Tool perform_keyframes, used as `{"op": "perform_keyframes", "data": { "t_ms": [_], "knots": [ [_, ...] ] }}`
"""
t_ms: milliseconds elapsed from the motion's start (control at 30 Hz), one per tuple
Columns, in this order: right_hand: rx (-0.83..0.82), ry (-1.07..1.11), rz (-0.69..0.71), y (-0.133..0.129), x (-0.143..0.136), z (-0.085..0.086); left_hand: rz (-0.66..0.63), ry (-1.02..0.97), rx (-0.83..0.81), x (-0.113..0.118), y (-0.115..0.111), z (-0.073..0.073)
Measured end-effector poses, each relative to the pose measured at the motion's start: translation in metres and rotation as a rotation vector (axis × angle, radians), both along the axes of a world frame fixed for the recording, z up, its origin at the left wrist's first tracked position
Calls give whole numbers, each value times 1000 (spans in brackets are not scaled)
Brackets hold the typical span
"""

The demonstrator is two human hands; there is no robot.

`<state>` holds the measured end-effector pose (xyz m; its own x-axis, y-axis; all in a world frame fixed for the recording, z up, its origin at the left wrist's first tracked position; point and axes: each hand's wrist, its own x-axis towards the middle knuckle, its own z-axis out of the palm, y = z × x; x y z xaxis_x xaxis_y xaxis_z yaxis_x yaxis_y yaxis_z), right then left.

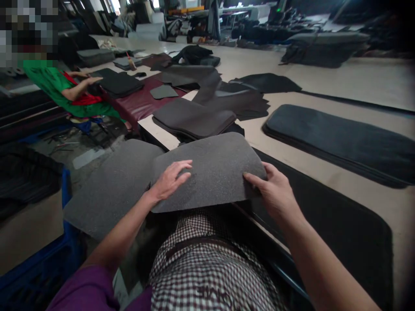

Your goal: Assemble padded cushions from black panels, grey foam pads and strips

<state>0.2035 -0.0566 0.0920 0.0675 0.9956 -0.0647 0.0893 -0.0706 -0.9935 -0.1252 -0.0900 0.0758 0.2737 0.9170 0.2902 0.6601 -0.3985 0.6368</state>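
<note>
A grey mat piece (214, 172) with rounded corners and a speckled face lies in front of me, over my lap at the table's edge. My right hand (274, 185) grips its right end, thumb on top and the other fingers beneath. On the left part of its face rests my left hand (171, 179), fingers apart and holding nothing. Another grey mat piece (113, 185) sticks out to the left, partly beneath the first. Under my right forearm is a large black mat (327, 229) on the table.
Beyond lie a stack of dark brown mats (194, 116), loose dark sheets (233, 99) and a long stack of black mats (337, 138) on the pale table (350, 90). A blue crate (66, 242) stands at lower left. A person in green (52, 86) sits at the far left beside black mats (119, 82).
</note>
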Motion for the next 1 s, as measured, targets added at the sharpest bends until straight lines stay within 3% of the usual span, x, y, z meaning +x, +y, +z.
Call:
{"op": "perform_keyframes", "data": {
  "t_ms": [67, 133, 200, 333, 400, 467, 567, 633, 733, 833, 933, 1000],
  "knots": [
    [31, -2, 10, -2, 0, 2, 419, -60, -118, -31, -14, -19],
    [54, 2, 24, -4, 0, 6, 622, -64, -338, -57, -35, -42],
    [64, 8, 38, -5, 0, 9, 675, 31, -530, -72, -59, -62],
    [57, 19, 41, -7, -1, 13, 801, 253, -632, -74, -92, -88],
    [62, 31, 49, -10, 0, 16, 800, 48, -688, -65, -92, -94],
    [79, 57, 69, -14, 3, 20, 767, -348, -715, -53, -83, -97],
    [111, 83, 103, -26, 16, 30, 768, -851, -654, -37, -63, -90],
    [123, 91, 111, -35, 33, 38, 777, -963, -576, -28, -52, -77],
    [165, 65, 61, -52, 70, 48, 685, -893, -412, -20, -34, -46],
    [234, -70, -86, -75, 115, 45, 575, -733, -192, -9, -5, -16],
    [240, -196, -214, -103, 154, 25, 456, -620, -59, 16, 33, -2],
    [203, -198, -279, -122, 176, 7, 334, -590, -79, 43, 58, 0]
  ]
}}
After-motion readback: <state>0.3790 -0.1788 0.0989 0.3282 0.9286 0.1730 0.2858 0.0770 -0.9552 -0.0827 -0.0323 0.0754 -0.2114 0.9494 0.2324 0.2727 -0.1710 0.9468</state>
